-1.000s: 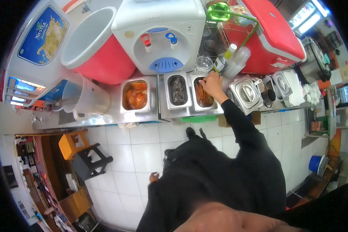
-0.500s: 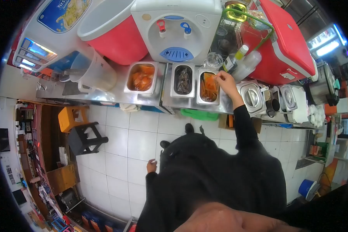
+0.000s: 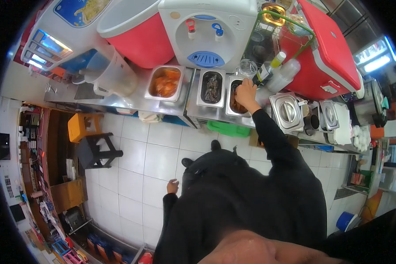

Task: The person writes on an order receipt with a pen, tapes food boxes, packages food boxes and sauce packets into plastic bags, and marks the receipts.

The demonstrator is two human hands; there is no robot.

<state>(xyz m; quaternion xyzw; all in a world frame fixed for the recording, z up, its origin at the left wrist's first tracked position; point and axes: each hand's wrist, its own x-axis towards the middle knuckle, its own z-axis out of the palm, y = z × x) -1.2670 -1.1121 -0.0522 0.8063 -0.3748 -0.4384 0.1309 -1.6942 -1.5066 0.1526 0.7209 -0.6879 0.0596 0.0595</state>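
My right hand (image 3: 246, 93) reaches over the rightmost metal food pan (image 3: 231, 111), its fingers bent down inside the rim. Brown-orange food (image 3: 238, 107) in dark liquid shows beside the hand. The fingers look closed together, but their tips and anything between them are hidden. Just left of it stands a metal pan of dark food (image 3: 212, 89). Farther left is a pan of orange food pieces (image 3: 166, 82) in sauce. My left hand (image 3: 172, 186) hangs low at my side above the tiled floor, fingers loosely apart, with nothing visible in it.
Behind the pans stand a water dispenser (image 3: 207, 35), a red bucket (image 3: 141, 42) and a clear plastic jug (image 3: 114, 77). Lidded metal pans (image 3: 287, 110), bottles (image 3: 268, 68) and a red cooler (image 3: 328, 53) are on the right. A black stool (image 3: 97, 150) stands on the floor.
My right hand has moved from the pan's upper right edge down and left over its middle, covering the bright orange patch seen before. My left hand stays low at my side. The view has shifted slightly.
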